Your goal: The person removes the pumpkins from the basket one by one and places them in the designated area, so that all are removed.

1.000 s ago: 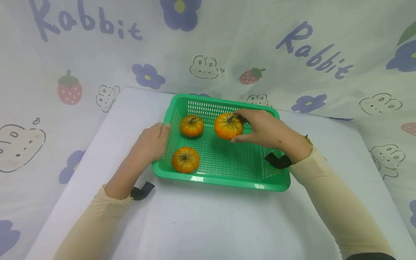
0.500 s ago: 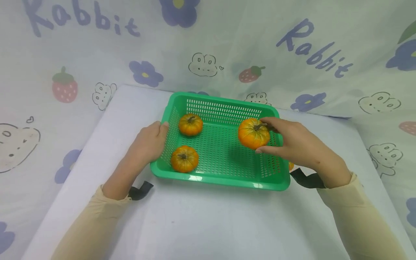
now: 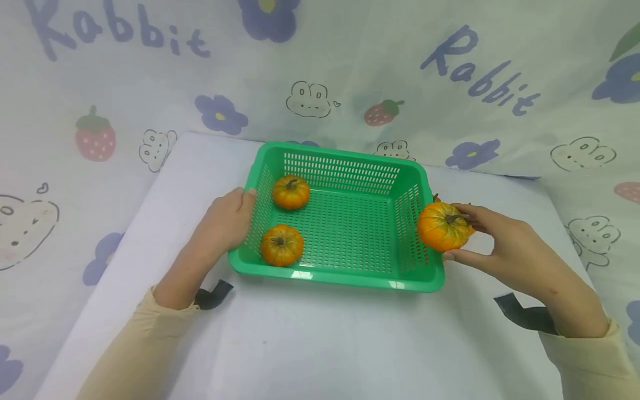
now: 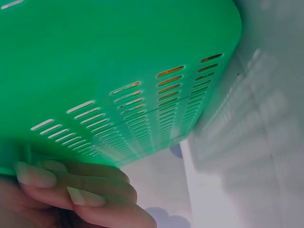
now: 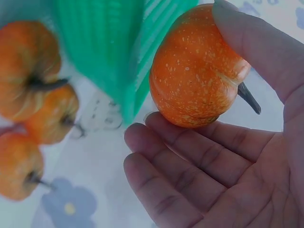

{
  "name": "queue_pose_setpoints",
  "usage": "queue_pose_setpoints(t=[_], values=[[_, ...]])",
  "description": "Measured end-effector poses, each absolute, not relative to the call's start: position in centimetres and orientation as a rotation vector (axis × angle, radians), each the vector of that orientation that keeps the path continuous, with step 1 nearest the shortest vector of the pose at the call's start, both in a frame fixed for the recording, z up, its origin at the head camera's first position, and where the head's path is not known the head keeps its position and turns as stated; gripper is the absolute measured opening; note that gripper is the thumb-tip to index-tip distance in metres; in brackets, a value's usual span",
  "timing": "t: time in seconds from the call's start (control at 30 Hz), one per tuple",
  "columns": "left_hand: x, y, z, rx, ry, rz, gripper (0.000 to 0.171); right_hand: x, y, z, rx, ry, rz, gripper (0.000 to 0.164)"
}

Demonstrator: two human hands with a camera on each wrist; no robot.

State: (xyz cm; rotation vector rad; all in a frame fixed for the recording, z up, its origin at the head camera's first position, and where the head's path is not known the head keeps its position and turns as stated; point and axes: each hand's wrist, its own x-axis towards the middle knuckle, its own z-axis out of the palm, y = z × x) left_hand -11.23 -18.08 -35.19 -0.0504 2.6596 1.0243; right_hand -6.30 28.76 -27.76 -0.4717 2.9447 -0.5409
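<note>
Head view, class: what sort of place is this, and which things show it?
Probably a staged indoor tabletop set-up: a white table, a rabbit-print cloth behind it, and a green basket holding two pumpkins.

Left fingers (image 4: 114, 211) curl; 4 right fingers (image 5: 204, 154) face the thumb (image 5: 261, 52).

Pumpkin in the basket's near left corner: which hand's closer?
Left. The left hand grips the left end of the basket, near but not touching the corner pumpkin; the right hand is beyond the right end, holding another pumpkin.
</note>
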Motion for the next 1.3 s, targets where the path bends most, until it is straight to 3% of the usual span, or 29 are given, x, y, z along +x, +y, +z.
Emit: queue_pose_setpoints(t=[0.6,1.3], values=[[-11.2,-18.2,-35.0,-0.064,2.651,1.035,0.062,-4.4,36.0,-32.1,-0.122,2.95,-0.503,0.089],[-11.2,-18.0,-35.3,-0.053,2.66,1.056,0.061,-6.2,37.3,-36.2,-0.088,2.802,-0.444,0.09]])
